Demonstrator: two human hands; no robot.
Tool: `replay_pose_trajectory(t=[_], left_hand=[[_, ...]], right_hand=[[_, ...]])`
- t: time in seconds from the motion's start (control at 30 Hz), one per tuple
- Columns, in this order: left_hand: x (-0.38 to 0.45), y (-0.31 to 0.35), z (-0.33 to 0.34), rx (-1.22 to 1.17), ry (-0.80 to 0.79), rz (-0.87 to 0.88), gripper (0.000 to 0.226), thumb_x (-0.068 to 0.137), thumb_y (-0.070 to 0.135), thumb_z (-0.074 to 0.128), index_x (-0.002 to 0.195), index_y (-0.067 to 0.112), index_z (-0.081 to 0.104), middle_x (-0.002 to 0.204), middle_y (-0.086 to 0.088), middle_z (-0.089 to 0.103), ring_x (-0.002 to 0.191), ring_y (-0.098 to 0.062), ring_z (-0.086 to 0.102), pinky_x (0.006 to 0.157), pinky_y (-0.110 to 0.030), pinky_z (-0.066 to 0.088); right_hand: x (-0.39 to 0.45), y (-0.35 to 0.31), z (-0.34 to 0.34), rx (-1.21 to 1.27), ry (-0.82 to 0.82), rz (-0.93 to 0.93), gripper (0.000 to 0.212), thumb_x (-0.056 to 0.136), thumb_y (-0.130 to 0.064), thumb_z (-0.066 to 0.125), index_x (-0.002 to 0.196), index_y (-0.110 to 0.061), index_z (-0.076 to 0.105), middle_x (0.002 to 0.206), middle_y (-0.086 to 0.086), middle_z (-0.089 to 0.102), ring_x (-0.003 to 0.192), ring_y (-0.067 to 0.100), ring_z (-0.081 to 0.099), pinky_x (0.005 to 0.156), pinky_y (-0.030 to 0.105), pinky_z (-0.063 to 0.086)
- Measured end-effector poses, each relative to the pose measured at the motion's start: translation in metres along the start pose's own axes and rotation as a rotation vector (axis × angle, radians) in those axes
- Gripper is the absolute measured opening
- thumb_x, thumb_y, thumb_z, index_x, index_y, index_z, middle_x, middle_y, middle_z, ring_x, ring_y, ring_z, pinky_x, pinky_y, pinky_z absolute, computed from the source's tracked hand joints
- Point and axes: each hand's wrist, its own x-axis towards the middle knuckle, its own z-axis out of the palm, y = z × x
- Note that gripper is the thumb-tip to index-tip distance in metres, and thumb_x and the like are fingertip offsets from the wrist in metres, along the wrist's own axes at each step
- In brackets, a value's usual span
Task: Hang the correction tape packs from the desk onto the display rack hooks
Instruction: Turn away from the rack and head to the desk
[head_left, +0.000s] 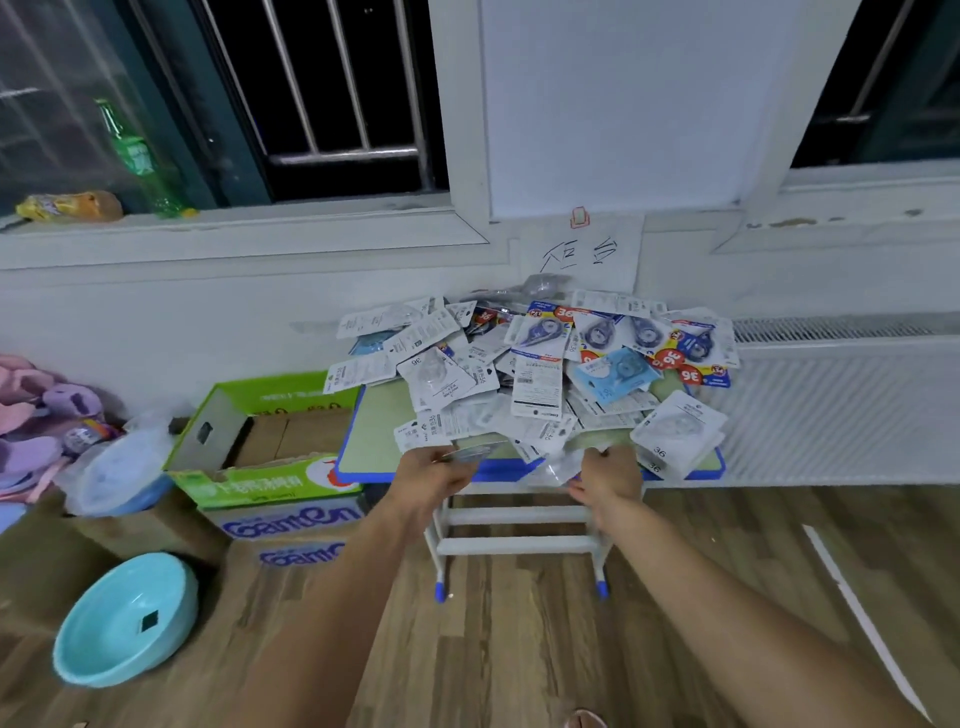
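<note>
Pickup step: the left hand pinches a pack at the desk edge; the right hand grips a clear one at its three o'clock (rack unseen); next, carry both to hooks.

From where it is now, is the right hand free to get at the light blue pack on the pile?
Probably yes: the right hand is at the desk's near edge, and the light blue correction tape pack lies uncovered atop the pile, though the hand already holds a clear pack.

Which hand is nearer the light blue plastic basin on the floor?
Left. The left hand is at the desk's front edge, up and right of the basin; the right hand is farther right.
</note>
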Motion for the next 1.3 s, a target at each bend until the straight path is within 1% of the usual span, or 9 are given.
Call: replay_pose_trajectory(t=[0.1, 0.17, 0.23, 0.37, 0.53, 0.67, 0.8, 1.1, 1.3], left_hand=[[-0.006, 0.000, 0.012, 0.080, 0.034, 0.016, 0.004, 0.085, 0.001, 0.067, 0.088, -0.002, 0.067, 0.080, -0.012, 0.072, 0.077, -0.023, 0.069, 0.071, -0.026, 0.056], [-0.008, -0.001, 0.026, 0.111, 0.042, 0.017, 0.011, 0.088, 0.013, 0.068, 0.087, 0.001, 0.068, 0.069, -0.010, 0.070, 0.057, -0.014, 0.066, 0.056, -0.021, 0.054], [-0.011, -0.001, 0.044, 0.198, 0.016, 0.052, 0.015, 0.088, 0.021, 0.069, 0.081, 0.008, 0.069, 0.053, -0.001, 0.062, 0.041, -0.008, 0.053, 0.042, -0.016, 0.042], [-0.025, -0.002, 0.088, 0.255, -0.096, 0.031, 0.017, 0.087, 0.025, 0.071, 0.086, 0.008, 0.072, 0.079, -0.005, 0.072, 0.070, -0.018, 0.068, 0.058, -0.024, 0.052], [-0.056, -0.007, 0.152, 0.307, -0.272, 0.088, 0.020, 0.085, 0.021, 0.072, 0.066, 0.013, 0.068, 0.059, 0.008, 0.067, 0.045, 0.002, 0.059, 0.041, -0.013, 0.042], [-0.100, -0.013, 0.217, 0.335, -0.504, 0.053, 0.019, 0.089, 0.022, 0.067, 0.088, 0.004, 0.070, 0.086, -0.011, 0.074, 0.077, -0.027, 0.070, 0.070, -0.036, 0.059], [-0.167, -0.033, 0.289, 0.378, -0.743, 0.048, 0.020, 0.093, 0.022, 0.061, 0.096, 0.004, 0.068, 0.078, -0.008, 0.074, 0.063, -0.021, 0.071, 0.053, -0.029, 0.056], [-0.382, -0.108, 0.432, 0.506, -1.113, 0.106, 0.021, 0.093, 0.031, 0.061, 0.097, 0.010, 0.065, 0.087, -0.013, 0.074, 0.079, -0.033, 0.072, 0.078, -0.049, 0.058], [-0.534, -0.147, 0.497, 0.422, -1.327, 0.116, 0.012, 0.093, 0.024, 0.062, 0.090, 0.013, 0.065, 0.080, -0.009, 0.074, 0.070, -0.025, 0.070, 0.066, -0.044, 0.059]], right_hand=[[-0.014, 0.005, -0.024, -0.234, 0.132, -0.097, 0.041, 0.097, -0.014, 0.041, 0.137, -0.007, 0.034, 0.126, 0.019, 0.054, 0.105, 0.036, 0.058, 0.079, 0.040, 0.054], [-0.023, 0.009, -0.043, -0.335, 0.191, -0.188, 0.036, 0.098, -0.015, 0.040, 0.133, -0.008, 0.040, 0.125, 0.018, 0.056, 0.111, 0.037, 0.055, 0.084, 0.037, 0.048], [-0.030, 0.011, -0.064, -0.362, 0.220, -0.285, 0.028, 0.099, -0.015, 0.042, 0.124, -0.009, 0.051, 0.121, 0.016, 0.060, 0.110, 0.035, 0.056, 0.080, 0.031, 0.042], [-0.043, 0.019, -0.114, -0.388, 0.240, -0.411, 0.026, 0.099, -0.021, 0.045, 0.116, -0.011, 0.064, 0.117, 0.008, 0.066, 0.108, 0.026, 0.059, 0.080, 0.026, 0.040], [-0.062, 0.035, -0.191, -0.400, 0.366, -0.464, 0.025, 0.099, -0.019, 0.046, 0.107, -0.007, 0.067, 0.104, 0.011, 0.069, 0.093, 0.024, 0.061, 0.070, 0.024, 0.035], [-0.093, 0.056, -0.263, -0.297, 0.491, -0.429, 0.020, 0.094, -0.022, 0.056, 0.095, -0.008, 0.071, 0.085, 0.005, 0.070, 0.072, 0.014, 0.056, 0.058, 0.019, 0.030], [-0.140, 0.088, -0.346, -0.139, 0.581, -0.381, 0.010, 0.086, -0.028, 0.068, 0.077, -0.023, 0.069, 0.067, -0.011, 0.064, 0.061, 0.007, 0.055, 0.056, 0.023, 0.038], [-0.313, 0.193, -0.540, -0.073, 0.764, -0.326, 0.017, 0.084, -0.016, 0.068, 0.067, -0.015, 0.065, 0.063, -0.004, 0.058, 0.055, 0.005, 0.045, 0.050, 0.021, 0.033], [-0.429, 0.249, -0.640, -0.008, 0.975, -0.300, 0.013, 0.084, -0.011, 0.066, 0.076, -0.021, 0.069, 0.074, 0.001, 0.065, 0.066, 0.008, 0.054, 0.064, 0.025, 0.043]])
